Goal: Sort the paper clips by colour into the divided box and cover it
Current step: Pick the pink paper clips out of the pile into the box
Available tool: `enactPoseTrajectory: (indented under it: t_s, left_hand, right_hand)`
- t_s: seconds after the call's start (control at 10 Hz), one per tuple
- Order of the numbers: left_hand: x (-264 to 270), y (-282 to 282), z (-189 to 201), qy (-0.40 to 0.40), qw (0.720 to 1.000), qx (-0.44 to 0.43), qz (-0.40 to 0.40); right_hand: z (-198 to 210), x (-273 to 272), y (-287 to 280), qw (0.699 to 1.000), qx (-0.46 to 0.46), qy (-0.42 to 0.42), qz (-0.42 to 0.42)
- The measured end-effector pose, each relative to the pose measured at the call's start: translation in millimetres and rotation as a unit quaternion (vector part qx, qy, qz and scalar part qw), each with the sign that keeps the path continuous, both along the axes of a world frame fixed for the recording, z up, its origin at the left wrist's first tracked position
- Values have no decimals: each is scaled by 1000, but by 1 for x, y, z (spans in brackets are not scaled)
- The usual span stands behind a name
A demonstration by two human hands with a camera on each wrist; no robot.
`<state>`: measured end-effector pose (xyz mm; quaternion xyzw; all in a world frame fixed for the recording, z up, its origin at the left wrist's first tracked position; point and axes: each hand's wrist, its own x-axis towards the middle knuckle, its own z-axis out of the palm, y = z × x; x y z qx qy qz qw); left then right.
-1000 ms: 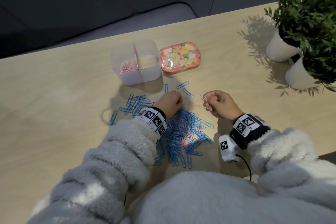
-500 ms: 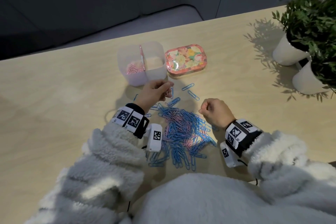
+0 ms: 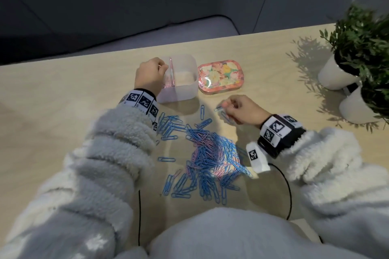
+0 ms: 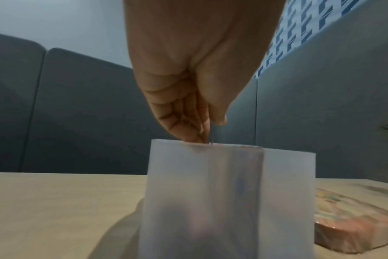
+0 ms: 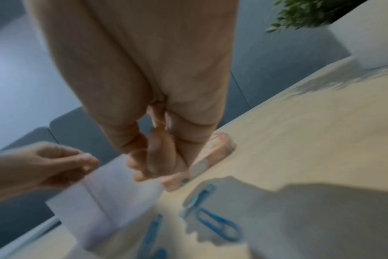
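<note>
A translucent divided box [image 3: 186,88] stands at the far middle of the table, with pink clips [image 3: 167,85] in its left compartment. My left hand [image 3: 150,74] hovers over that compartment and pinches a thin clip [image 4: 211,135] just above the rim [image 4: 210,144]; I cannot make out its colour. The floral lid [image 3: 221,76] lies flat to the right of the box. My right hand [image 3: 233,108] has curled fingers, tips beside a loose blue clip [image 3: 219,108]; nothing shows between them. A heap of blue and pink clips [image 3: 210,157] lies near me.
Two white pots with green plants [image 3: 334,78] [image 3: 357,109] stand at the right edge. Loose blue clips [image 3: 168,126] are scattered left of the heap. A black cable [image 3: 289,191] runs from my right wrist. Beyond the table's far edge is a dark sofa.
My left hand has left the heap and moved forward to above the box's left compartment. My right hand, which pinched a pink clip a second ago, has moved forward towards the loose blue clips.
</note>
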<state>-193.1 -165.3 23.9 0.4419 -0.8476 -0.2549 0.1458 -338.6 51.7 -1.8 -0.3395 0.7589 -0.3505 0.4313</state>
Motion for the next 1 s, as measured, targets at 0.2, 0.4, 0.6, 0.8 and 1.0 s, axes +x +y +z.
enactPoseTrajectory:
  t_s: [0.2,0.4,0.6,0.8,1.0]
  left_hand:
    - [22,18,-9,33,998,-44,-42]
    - [77,62,-36,31,994,-72,-82]
    - [102,98,-57,-41,991,-5,-131]
    - [90,109,-62,-83,980,10,-178]
    - [63,118,-64,-85,967,41,-235]
  right_hand:
    - [31,15,-95,979,-48,-182,-80]
    - [43,60,-173,965,-66,-244,-64]
    - [47,67,-172,986,-80,-135,-48]
    - [45,34,-86,983,-129,-101,-78]
    - [-11,30,-12,978,36,149,141]
